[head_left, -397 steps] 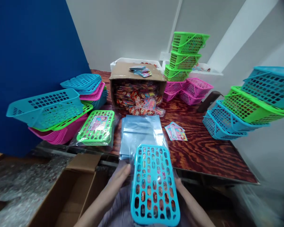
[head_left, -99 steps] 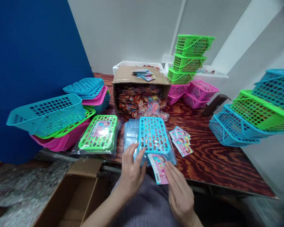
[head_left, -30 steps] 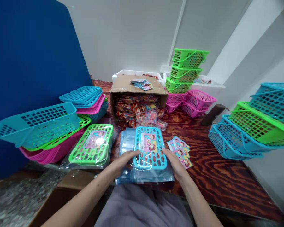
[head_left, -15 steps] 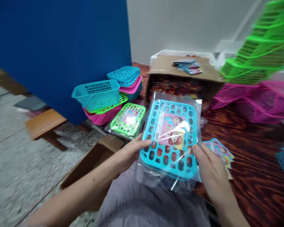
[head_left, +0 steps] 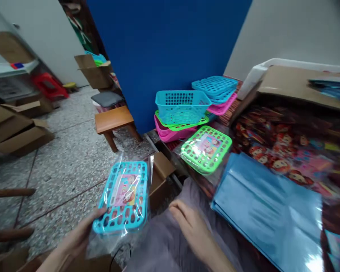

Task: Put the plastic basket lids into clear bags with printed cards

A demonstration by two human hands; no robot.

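Note:
My left hand (head_left: pixel 86 228) grips the lower left edge of a blue plastic basket (head_left: pixel 142 196) sealed in a clear bag, with a pink and yellow sticker card (head_left: pixel 126 190) under the film. It hangs over the floor on my left. My right hand (head_left: pixel 187 223) rests above my lap with its fingers together, apart from the basket; whether anything is under them is hidden. To its right lies a stack of blue plastic bags (head_left: pixel 266 211). Ahead of it, a bagged green basket (head_left: pixel 206 149) lies flat on the table.
Behind the green basket sit a blue basket (head_left: pixel 183 104) and pink baskets (head_left: pixel 172 134). A carton (head_left: pixel 297 85) full of small packets stands on the right. On the floor are a wooden stool (head_left: pixel 115 119), an open carton (head_left: pixel 160 170) beside my leg and more cartons (head_left: pixel 17 128) at left.
My view has turned left. The bagged blue basket has moved left, off my lap and over the floor, in my left hand alone. My right hand has let go of it.

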